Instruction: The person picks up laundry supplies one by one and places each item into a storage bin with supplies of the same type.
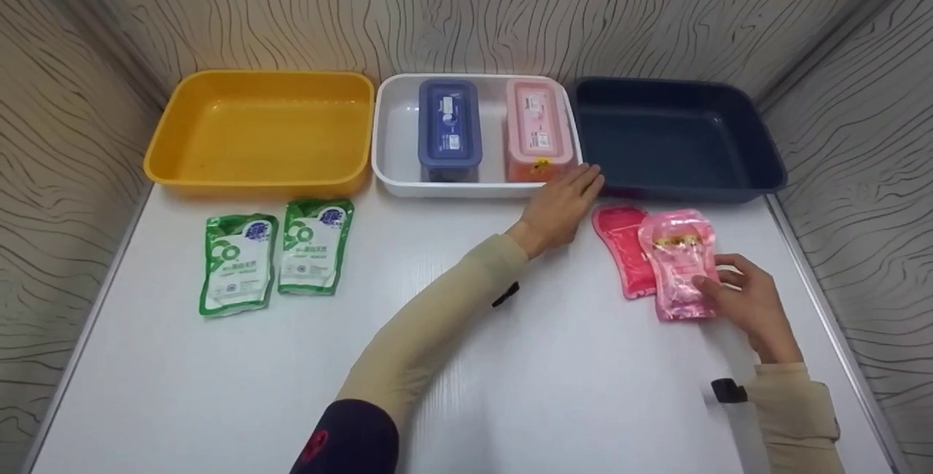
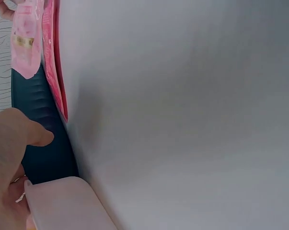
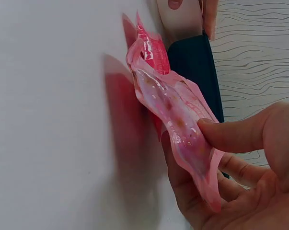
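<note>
My right hand pinches a light pink pouch with a gold band, thumb on one face and fingers behind. In the right wrist view the pouch is tilted up, its shadow on the table. Partly behind it lies a hot-pink pouch. My left hand is at the front right corner of a white tray, fingers extended over the rim and thumb held apart. Inside that tray stand a blue lidded box and a pink lidded box, the pink one closest to this hand.
A yellow tray stands left of the white one and a navy tray right of it, along the patterned back wall. Two green-and-white pouches lie on the white table before the yellow tray. Side walls border the table.
</note>
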The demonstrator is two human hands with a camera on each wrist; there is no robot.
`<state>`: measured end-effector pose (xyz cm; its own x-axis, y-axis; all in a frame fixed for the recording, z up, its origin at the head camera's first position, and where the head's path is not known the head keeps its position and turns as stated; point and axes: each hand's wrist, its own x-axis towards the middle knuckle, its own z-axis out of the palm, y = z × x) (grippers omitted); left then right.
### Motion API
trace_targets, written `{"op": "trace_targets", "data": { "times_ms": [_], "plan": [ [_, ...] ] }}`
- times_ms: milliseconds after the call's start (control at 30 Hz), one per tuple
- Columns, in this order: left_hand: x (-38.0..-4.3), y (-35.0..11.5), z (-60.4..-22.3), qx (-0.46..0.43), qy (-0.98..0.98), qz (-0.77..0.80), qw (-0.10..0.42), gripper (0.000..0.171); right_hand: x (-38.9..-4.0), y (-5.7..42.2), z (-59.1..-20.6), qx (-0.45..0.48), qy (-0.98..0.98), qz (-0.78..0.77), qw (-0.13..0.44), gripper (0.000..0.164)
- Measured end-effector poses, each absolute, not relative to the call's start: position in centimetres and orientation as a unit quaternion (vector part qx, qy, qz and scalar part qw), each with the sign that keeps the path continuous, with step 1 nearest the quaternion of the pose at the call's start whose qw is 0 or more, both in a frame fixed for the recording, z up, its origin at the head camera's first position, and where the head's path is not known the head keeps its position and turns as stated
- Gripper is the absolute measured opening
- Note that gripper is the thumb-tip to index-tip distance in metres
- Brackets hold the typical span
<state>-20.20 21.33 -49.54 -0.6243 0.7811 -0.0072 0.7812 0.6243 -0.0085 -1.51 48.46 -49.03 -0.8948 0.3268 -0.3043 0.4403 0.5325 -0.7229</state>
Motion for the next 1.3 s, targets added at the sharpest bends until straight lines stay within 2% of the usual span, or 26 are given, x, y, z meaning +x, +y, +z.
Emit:
{"op": "trace_targets", "data": {
  "times_ms": [233, 500, 900, 1167, 1300],
  "plan": [
    [-20.1, 21.6, -49.3, 0.421, 0.907, -0.024, 0.003, 0.072, -3.1, 48.6, -47.7, 0.201, 0.865, -0.457, 0.043, 0.064],
    [-20.1, 22.0, -49.1, 0.414, 0.910, -0.015, 0.013, 0.071, -4.6, 48.6, -46.3, 0.185, 0.862, -0.472, 0.020, 0.052],
    [-19.9, 21.8, -49.0, 0.400, 0.916, -0.009, 0.020, 0.075, -8.0, 48.0, -45.1, 0.191, 0.864, -0.465, 0.010, 0.055],
    [-19.9, 22.0, -49.0, 0.396, 0.918, -0.005, 0.019, 0.074, -10.3, 47.8, -44.4, 0.183, 0.840, -0.510, -0.001, 0.029],
    [-19.8, 22.1, -48.9, 0.391, 0.920, -0.005, 0.017, 0.074, -11.4, 47.7, -43.9, 0.181, 0.812, -0.554, -0.005, 0.029]
  ]
}}
